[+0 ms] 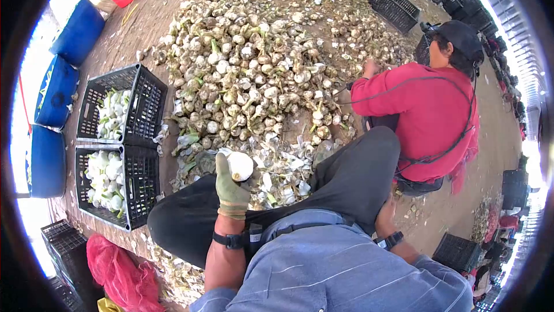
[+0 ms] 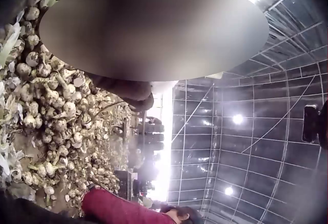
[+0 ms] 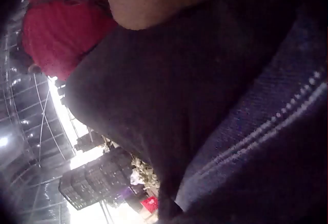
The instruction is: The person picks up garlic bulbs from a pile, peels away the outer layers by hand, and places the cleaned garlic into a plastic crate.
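In the head view my left hand (image 1: pixel 231 189), in a pale green glove, holds a large white garlic bulb (image 1: pixel 240 166) above the left thigh. A blurred oval covers much of the left wrist view, where finger detail is hidden. My right hand (image 1: pixel 385 215) is bare and low beside the right thigh, partly hidden by the leg; its fingers cannot be made out. Part of that hand (image 3: pixel 154 2) shows at the top of the right wrist view, beside dark trouser cloth. A big heap of garlic (image 1: pixel 248 75) lies in front of the legs, with loose peelings (image 1: pixel 283 176) nearer.
Two black crates (image 1: pixel 134 113) (image 1: pixel 141 188) with white garlic stand at the left, beside blue tubs (image 1: pixel 48 162). At the right sits a person in red (image 1: pixel 424 118), reaching to the heap. An empty black crate (image 1: pixel 394 7) lies beyond; red netting (image 1: pixel 124 274) is at lower left.
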`<state>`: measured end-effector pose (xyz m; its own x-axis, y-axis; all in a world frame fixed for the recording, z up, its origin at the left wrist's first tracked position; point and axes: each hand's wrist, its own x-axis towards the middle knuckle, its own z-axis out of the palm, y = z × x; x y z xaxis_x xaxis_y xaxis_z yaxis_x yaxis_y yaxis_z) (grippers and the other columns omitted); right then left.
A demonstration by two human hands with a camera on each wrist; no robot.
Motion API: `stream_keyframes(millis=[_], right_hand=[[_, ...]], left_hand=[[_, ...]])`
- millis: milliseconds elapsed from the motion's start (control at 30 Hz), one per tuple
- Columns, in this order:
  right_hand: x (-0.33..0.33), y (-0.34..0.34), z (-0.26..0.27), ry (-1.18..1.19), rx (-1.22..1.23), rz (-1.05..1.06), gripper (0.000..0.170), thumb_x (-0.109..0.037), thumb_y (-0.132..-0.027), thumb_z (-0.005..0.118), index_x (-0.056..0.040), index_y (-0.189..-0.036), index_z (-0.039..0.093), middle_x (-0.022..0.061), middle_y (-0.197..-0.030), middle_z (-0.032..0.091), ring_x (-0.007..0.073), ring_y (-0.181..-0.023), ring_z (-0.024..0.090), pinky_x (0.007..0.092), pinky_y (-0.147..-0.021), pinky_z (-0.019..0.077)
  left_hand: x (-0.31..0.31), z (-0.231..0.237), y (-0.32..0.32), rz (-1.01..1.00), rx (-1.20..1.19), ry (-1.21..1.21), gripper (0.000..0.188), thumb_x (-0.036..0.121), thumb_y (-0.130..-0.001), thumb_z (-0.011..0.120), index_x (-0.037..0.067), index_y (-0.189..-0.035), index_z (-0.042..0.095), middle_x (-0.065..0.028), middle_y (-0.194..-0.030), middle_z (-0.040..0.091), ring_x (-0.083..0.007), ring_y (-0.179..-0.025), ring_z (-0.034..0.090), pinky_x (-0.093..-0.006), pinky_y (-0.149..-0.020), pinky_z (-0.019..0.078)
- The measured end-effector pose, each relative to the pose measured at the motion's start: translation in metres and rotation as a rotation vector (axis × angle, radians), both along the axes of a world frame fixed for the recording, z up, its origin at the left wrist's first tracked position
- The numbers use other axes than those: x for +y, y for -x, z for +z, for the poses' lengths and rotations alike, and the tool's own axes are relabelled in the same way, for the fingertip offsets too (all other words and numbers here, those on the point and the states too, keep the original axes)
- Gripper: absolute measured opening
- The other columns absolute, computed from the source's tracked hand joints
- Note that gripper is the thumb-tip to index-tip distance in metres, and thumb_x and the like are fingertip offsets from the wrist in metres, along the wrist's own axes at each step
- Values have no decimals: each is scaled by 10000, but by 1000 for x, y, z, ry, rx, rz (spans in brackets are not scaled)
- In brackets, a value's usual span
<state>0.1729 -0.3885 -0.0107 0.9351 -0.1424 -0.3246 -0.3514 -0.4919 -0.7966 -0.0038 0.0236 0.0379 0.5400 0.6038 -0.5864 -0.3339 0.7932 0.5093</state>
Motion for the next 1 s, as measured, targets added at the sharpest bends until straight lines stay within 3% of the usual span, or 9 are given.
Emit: stream_keyframes(millis=[100, 200, 300, 400, 500, 700, 800, 900, 1000], right_hand=[[-11, -13, -10, -387, 184, 84, 528, -415, -1056, 328, 18, -1282, 530, 145, -1200, 626, 254, -1092, 577, 400, -988, 440], [-18, -18, -26, -523, 380, -149, 501, -392, -1058, 342, 11, -1291, 527, 137, -1204, 623, 255, -1086, 577, 405, -960, 460], [24, -5, 23, -247, 219, -181, 508, -392, -1060, 333, 7, -1313, 519, 147, -1266, 602, 273, -1139, 567, 397, -976, 457], [-10, -9, -12, -512, 262, -53, 492, -378, -1058, 353, 5, -1322, 512, 149, -1270, 599, 282, -1139, 568, 400, -979, 456], [0, -9, -5, -444, 216, -95, 461, -359, -1054, 379, 2, -1297, 532, 138, -1221, 616, 265, -1094, 578, 395, -949, 461], [-15, -25, -21, 102, -234, 159, 432, -307, -1042, 429, 64, -1225, 553, 147, -1171, 623, 256, -1052, 576, 379, -919, 448], [-15, -30, -29, -4, -221, 126, 391, -267, -1035, 448, 79, -1177, 563, 152, -1116, 621, 249, -1004, 567, 373, -901, 441], [-8, -31, -41, 87, -381, 24, 365, -250, -1034, 444, 74, -1136, 578, 156, -1075, 619, 245, -968, 558, 370, -885, 436], [-8, -32, -23, -11, -261, 142, 380, -261, -1039, 431, 75, -1138, 578, 165, -1083, 622, 246, -975, 564, 377, -883, 438]], left_hand=[[-5, 15, -6, 38, 72, -18, 610, 652, -939, 455, 73, -957, 649, -81, -764, 694, -207, -590, 663, -269, -437, 479], [-4, 15, -5, 7, 70, -39, 616, 654, -941, 447, 73, -939, 653, -76, -750, 691, -202, -588, 662, -270, -434, 476], [-2, 7, -3, -21, 72, -62, 621, 652, -945, 441, 70, -922, 656, -70, -732, 686, -195, -588, 661, -270, -438, 478], [-5, 6, -2, -53, 90, -90, 624, 648, -948, 437, 65, -913, 657, -65, -719, 683, -189, -583, 659, -269, -438, 479], [-5, 5, -1, -70, 89, -72, 567, 635, -936, 476, 96, -950, 653, -56, -745, 693, -199, -570, 660, -278, -436, 491], [-7, -2, -3, -75, 104, -116, 548, 633, -930, 489, 112, -981, 650, -58, -760, 699, -202, -570, 662, -266, -432, 488], [-6, -4, -2, -90, 116, -121, 545, 629, -933, 489, 111, -990, 648, -59, -764, 700, -202, -576, 665, -268, -433, 491], [-8, 1, -5, -68, 123, -120, 573, 610, -956, 464, 67, -942, 645, -68, -724, 684, -190, -570, 660, -262, -426, 486], [-9, 2, -4, -48, 137, -118, 589, 602, -967, 453, 42, -948, 637, -79, -740, 683, -193, -581, 664, -265, -427, 492]])
